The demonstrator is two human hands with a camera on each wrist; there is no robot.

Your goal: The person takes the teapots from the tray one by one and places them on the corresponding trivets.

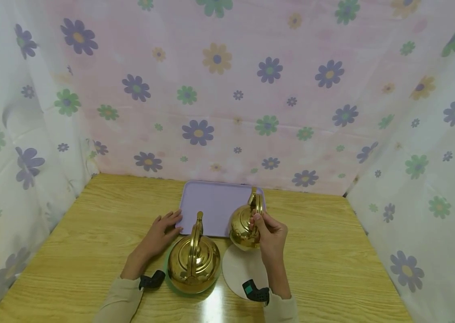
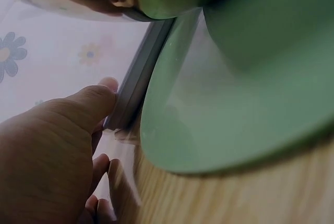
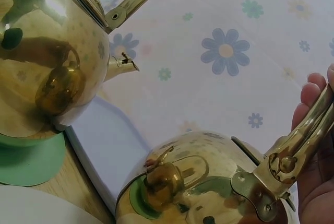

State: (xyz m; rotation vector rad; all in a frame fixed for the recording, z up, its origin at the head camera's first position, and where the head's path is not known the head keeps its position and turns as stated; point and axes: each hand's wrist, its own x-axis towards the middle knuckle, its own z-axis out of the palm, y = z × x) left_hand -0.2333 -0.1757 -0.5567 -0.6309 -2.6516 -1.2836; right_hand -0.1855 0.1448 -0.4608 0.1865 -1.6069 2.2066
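A smaller gold kettle point(image 1: 240, 229) hangs by its handle from my right hand point(image 1: 273, 240), whose fingers and thumb grip that handle. It overlaps the front right of a lilac tray point(image 1: 211, 202) and the far edge of a round cream mat point(image 1: 237, 269); its underside is hidden. The left hand point(image 1: 158, 237) touches the tray's left edge with extended fingers; in the left wrist view the thumb lies against the tray rim point(image 2: 136, 80). Between the hands, a larger gold kettle point(image 1: 178, 264) stands upright on a round green mat point(image 2: 229, 125), its spout point(image 3: 121, 67) towards the tray.
The wooden table point(image 1: 324, 255) reaches a flowered curtain point(image 1: 235, 89) at the back and on both sides. The larger kettle stands close to the tray's front edge, with the cream mat to its right. Dark wrist cameras point(image 1: 152, 280) sit on both wrists.
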